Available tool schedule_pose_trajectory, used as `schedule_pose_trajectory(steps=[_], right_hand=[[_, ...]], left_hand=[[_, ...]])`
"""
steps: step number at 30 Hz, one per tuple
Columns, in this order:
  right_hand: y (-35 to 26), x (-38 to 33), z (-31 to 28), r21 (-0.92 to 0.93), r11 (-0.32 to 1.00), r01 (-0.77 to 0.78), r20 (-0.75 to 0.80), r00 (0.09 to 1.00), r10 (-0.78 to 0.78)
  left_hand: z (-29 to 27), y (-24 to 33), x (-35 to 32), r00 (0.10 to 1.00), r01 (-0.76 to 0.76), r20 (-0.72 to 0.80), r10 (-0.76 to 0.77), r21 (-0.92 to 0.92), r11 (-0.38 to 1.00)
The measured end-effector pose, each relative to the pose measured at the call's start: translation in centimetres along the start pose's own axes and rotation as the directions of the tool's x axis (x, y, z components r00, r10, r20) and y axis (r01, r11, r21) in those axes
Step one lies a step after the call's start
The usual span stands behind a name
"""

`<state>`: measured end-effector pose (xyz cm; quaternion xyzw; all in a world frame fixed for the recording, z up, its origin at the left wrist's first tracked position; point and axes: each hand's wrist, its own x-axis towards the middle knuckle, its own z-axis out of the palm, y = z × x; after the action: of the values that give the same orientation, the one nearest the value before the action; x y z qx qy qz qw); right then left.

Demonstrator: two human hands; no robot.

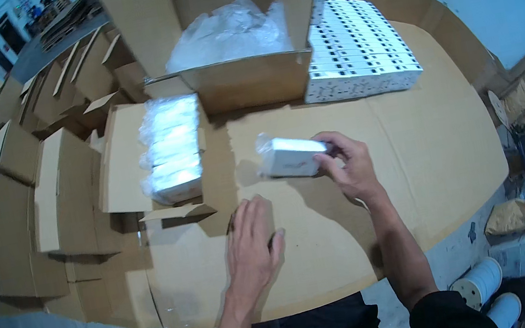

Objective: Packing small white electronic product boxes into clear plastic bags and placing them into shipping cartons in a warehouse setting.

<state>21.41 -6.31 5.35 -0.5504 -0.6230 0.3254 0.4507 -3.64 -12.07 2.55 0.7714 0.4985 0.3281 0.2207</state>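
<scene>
A small white box (292, 157) is gripped at its right end by my right hand (350, 164), fingers behind and thumb in front. Clear plastic wrap (264, 144) sticks out at the box's left end. My left hand (252, 239) lies flat on the cardboard-covered table (333, 243), fingers stretched out, holding nothing. Just beyond it, to the left, an open carton (118, 163) holds a row of plastic-wrapped white boxes (174, 150).
A tall open carton (255, 83) with clear plastic bags (229, 33) stands at the back. Right of it are stacked white boxes (358, 49) in rows. Several open brown cartons (65, 199) crowd the left. White spools (478, 282) stand on the floor at lower right.
</scene>
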Motion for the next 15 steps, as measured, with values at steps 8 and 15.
schedule_pose_trajectory(steps=[8,15], right_hand=[[1.2,1.2,2.3,0.397,0.915,0.064,-0.134,0.991,-0.012],[-5.1,2.3,8.6,0.643,0.766,-0.003,0.092,0.993,-0.073]], left_hand=[[-2.2,-0.5,-2.6,0.989,-0.058,0.144,0.033,0.168,0.984],[-2.4,-0.8,-2.6,0.989,-0.028,0.146,0.003,0.174,0.984]])
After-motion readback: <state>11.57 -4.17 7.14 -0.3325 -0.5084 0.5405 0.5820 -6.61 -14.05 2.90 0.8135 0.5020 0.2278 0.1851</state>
